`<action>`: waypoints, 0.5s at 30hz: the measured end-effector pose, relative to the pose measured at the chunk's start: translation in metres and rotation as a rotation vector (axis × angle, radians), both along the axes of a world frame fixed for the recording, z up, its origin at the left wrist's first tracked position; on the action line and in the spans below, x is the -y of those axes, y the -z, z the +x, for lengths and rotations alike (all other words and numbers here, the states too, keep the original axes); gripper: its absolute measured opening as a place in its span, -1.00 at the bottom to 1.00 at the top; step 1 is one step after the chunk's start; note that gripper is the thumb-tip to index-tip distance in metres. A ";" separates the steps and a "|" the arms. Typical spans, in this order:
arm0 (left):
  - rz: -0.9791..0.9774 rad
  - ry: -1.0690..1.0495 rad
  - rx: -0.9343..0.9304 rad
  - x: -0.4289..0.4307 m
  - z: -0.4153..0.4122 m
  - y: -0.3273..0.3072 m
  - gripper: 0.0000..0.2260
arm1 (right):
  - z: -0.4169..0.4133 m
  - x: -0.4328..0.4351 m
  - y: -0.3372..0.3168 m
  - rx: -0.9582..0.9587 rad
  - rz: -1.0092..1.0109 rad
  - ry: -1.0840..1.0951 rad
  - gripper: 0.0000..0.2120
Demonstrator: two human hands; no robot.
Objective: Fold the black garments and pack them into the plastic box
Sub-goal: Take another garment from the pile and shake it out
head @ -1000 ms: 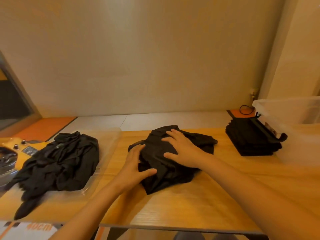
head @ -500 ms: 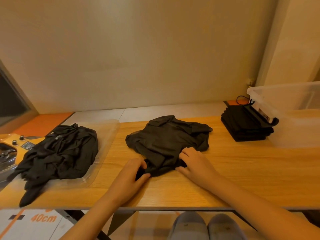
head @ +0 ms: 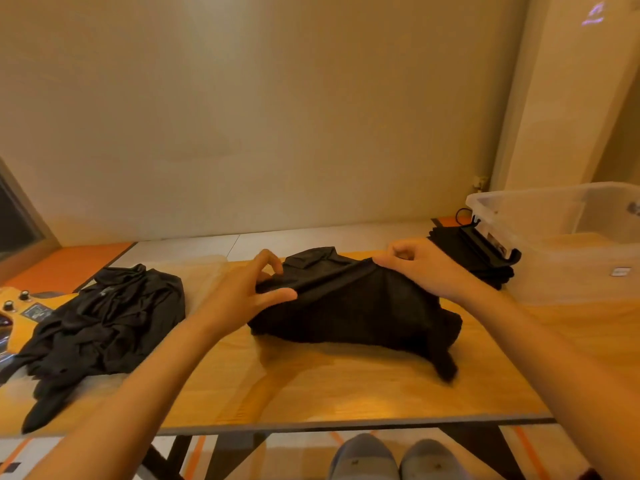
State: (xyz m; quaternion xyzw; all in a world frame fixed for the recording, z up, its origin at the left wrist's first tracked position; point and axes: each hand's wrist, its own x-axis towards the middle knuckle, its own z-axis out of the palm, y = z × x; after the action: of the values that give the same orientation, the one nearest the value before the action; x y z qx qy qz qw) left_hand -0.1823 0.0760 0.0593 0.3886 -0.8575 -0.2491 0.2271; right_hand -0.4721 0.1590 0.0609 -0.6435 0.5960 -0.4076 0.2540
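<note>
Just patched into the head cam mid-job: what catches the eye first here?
The left hand and right hand pinch the raised top edge of a black garment at the middle of the wooden table. A crumpled black pile lies at the left end. A folded black stack sits beside the clear plastic box at the right.

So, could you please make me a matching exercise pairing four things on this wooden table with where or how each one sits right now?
Things
1. middle black garment
2. crumpled pile of black garments
3. neat stack of folded black garments
4. clear plastic box

States
A. open-topped, at the wooden table's right end
B. top edge pinched by the left hand and right hand
C. lying loose on a clear plastic lid, left
D. beside the box's left wall

Pairs: 1-B, 2-C, 3-D, 4-A
</note>
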 end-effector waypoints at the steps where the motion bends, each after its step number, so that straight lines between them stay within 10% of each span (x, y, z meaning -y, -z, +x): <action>1: -0.048 0.021 0.103 0.002 -0.001 -0.011 -0.64 | -0.008 -0.002 -0.010 -0.020 -0.011 -0.012 -0.40; 10: -0.422 -0.003 0.366 0.022 -0.007 -0.030 -0.85 | -0.039 -0.025 -0.023 -0.662 0.125 -0.008 -0.76; 15: -0.115 0.040 0.678 0.025 0.012 0.034 -0.79 | -0.044 -0.039 0.046 -0.663 0.311 -0.016 -0.83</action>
State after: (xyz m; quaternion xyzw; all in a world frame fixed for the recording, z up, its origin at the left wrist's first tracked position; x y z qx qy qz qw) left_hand -0.1705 0.0511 0.0253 0.4190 -0.9043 -0.0614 -0.0543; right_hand -0.5164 0.1976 0.0146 -0.6991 0.6957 -0.0791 0.1451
